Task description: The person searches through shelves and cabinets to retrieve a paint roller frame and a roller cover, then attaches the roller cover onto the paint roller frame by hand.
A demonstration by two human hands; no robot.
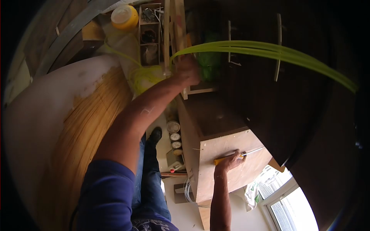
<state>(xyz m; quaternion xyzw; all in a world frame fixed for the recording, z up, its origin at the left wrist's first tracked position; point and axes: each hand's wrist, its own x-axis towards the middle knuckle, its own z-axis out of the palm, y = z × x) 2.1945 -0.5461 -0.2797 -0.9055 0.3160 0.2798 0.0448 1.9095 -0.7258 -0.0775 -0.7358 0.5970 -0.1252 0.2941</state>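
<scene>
My left hand [187, 71] reaches far forward, its fingers closed round a yellow-green hose [246, 47]. Several strands of the hose arc from that hand across to the right. More of it lies in a loose coil [144, 79] on the floor beyond my arm. Lower right, my right hand [230, 161] is closed on a screwdriver [220, 160] with a yellow-orange handle and a long thin metal shaft. The screwdriver lies across the pale side panel [210, 181] of a wooden cabinet; whether its tip touches anything cannot be told.
Dark cabinet fronts with metal handles [278, 48] fill the right. A wooden tray [149, 34] and a yellow bucket [125, 17] stand at the far end. Several cans [173, 126] and a jug [174, 159] line the floor. A curved, brown-streaked surface [88, 127] is left.
</scene>
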